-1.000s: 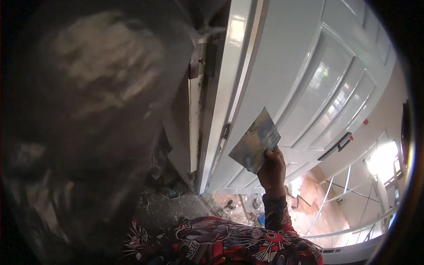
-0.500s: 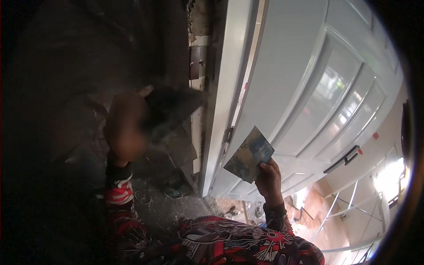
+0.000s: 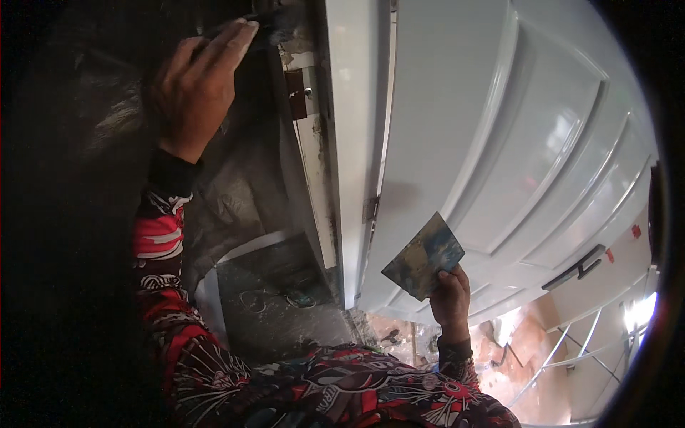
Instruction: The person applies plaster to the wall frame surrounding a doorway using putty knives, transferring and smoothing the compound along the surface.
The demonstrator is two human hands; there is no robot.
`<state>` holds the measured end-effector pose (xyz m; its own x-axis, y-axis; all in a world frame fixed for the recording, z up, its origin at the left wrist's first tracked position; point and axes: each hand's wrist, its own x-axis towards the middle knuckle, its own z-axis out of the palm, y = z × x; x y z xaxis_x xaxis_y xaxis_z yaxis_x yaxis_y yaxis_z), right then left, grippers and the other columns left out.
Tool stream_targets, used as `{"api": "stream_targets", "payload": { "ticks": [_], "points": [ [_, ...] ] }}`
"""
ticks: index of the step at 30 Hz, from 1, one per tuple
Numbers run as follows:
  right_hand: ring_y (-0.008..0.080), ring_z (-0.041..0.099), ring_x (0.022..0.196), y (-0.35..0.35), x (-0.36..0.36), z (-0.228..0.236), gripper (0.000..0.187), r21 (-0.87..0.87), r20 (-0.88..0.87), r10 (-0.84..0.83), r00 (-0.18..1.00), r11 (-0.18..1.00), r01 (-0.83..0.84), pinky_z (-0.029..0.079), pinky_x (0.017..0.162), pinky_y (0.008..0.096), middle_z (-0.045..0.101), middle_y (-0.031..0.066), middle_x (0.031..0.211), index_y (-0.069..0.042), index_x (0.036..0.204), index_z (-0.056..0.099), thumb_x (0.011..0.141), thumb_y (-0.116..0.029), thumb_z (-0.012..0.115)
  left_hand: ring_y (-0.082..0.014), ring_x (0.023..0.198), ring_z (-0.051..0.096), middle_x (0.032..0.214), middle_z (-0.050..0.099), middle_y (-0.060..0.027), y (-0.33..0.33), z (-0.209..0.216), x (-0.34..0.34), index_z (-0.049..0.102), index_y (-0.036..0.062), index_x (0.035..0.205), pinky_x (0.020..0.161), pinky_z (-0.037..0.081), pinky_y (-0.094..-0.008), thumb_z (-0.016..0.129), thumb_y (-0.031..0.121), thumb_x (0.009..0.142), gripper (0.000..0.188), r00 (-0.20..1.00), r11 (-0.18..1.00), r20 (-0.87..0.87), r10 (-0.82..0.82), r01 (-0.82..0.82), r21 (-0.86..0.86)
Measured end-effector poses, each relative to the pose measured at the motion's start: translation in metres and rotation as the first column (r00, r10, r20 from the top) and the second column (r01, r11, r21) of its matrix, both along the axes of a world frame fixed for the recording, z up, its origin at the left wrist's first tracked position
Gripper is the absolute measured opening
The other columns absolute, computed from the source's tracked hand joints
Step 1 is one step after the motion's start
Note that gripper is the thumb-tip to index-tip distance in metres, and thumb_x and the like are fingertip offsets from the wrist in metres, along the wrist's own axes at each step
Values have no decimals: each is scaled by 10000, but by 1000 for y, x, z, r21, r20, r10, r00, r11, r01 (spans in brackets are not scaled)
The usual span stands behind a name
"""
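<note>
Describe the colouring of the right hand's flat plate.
Flat plate: mottled tan and blue-grey, clearest in head view.

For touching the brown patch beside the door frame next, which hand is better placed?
Likely the left hand, raised near the brown patch; the right hand is farther off, gripping a flat plate.

Long-sleeved shirt (image 3: 357, 396) worn, patterned in black, red and white, seen at 6 o'clock. Left sleeve (image 3: 160, 239) at 8 o'clock banded in red and white, finished with plain black cuff (image 3: 171, 171). White ray burst (image 3: 210, 365) printed at 7 o'clock. Right sleeve (image 3: 462, 367) at 5 o'clock dark-cuffed, red disc (image 3: 454, 387) printed nearby. Hands (image 3: 196, 100) bare.
</note>
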<state>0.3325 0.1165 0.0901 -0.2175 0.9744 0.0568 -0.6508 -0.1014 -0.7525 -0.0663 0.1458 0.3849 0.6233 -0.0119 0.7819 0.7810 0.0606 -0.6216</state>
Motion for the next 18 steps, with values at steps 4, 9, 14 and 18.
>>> {"api": "stream_targets", "payload": {
  "ticks": [4, 9, 14, 18],
  "points": [
    [188, 633, 880, 2, 0, -3, 408, 5, 5, 23, 1000, 1000, -23, 521, 695, 296, 630, 110, 1087, 53, 1248, 507, 862, -76, 514, -222, 717, 622, 928, 704, -29, -19, 5, -11, 681, 146, 1123, 656, 508, -338, 652, 25, 802, 345, 984, 988, 95, 152, -148, -51],
    [294, 639, 1044, 7, 5, -18, 424, 23, -43, 45, 998, 999, -44, 591, 797, 402, 597, 166, 1213, 64, 1285, 491, 869, -13, 470, -122, 760, 673, 825, 694, -155, -24, 27, -12, 648, -47, 1038, 634, 499, -273, 702, 235, 903, 317, 815, 720, 571, -97, 454, -525],
    [238, 632, 1047, 4, -2, -17, 412, 18, -47, 69, 996, 998, -68, 546, 847, 355, 615, 140, 1184, 59, 1267, 497, 871, -53, 504, -206, 860, 681, 965, 697, -199, -22, 33, -7, 602, -72, 1183, 766, 525, -334, 638, 282, 947, 426, 896, 723, 427, 122, 214, -656],
    [269, 636, 1054, 7, -5, -19, 406, 13, -61, 46, 997, 999, -45, 568, 844, 401, 610, 148, 1193, 54, 1269, 502, 872, -29, 484, -273, 938, 680, 1036, 679, -235, -12, 47, -5, 609, -74, 1168, 827, 516, -350, 636, 279, 946, 418, 957, 751, 275, 93, 114, -651]
  ]
}}
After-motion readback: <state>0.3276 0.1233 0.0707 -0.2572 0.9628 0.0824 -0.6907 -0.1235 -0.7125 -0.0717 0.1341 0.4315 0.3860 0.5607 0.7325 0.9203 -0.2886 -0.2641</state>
